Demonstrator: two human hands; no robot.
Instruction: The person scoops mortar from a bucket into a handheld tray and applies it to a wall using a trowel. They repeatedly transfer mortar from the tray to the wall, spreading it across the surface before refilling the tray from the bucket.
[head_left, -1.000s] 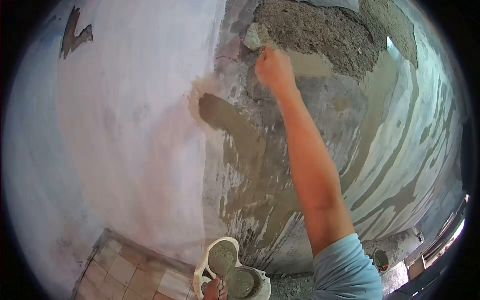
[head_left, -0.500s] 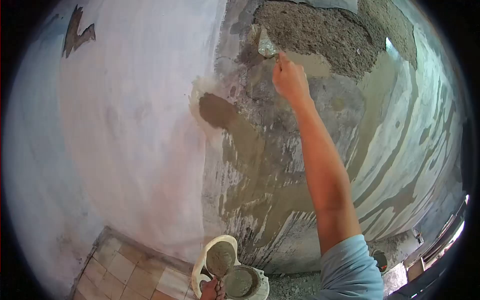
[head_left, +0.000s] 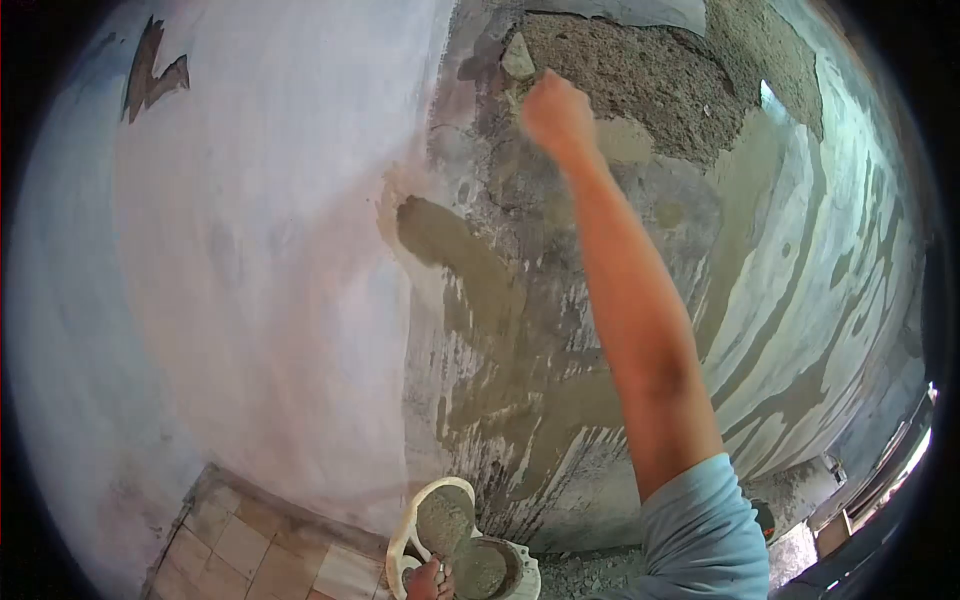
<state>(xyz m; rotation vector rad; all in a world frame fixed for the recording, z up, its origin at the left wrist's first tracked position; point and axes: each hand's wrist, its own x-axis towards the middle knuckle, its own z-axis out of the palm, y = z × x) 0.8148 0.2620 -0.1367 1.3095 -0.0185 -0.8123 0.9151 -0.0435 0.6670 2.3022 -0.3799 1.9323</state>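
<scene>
My right hand (head_left: pixel 557 112) is raised high against the wall, closed around the handle of a small trowel (head_left: pixel 517 58). The trowel's pale blade lies at the left edge of a rough, broken patch of plaster (head_left: pixel 630 75). Low in the view, my left hand (head_left: pixel 430 581) grips a cream-coloured plastic container (head_left: pixel 412 515) by what looks like its handle. Wet grey mortar (head_left: pixel 445 520) fills the hollows of this container. Part of my left hand is cut off by the bottom edge.
The wall (head_left: pixel 270 250) is whitish on the left and patchy grey on the right. A streak of fresh mortar (head_left: pixel 435 230) marks it midway. Floor tiles (head_left: pixel 240 545) lie at bottom left, rubble (head_left: pixel 590 570) along the wall's foot, and a chipped spot (head_left: pixel 155 75) shows at upper left.
My right hand and the trowel have moved up and slightly left along the edge of the rough patch. My left hand and the container have stayed nearly in place.
</scene>
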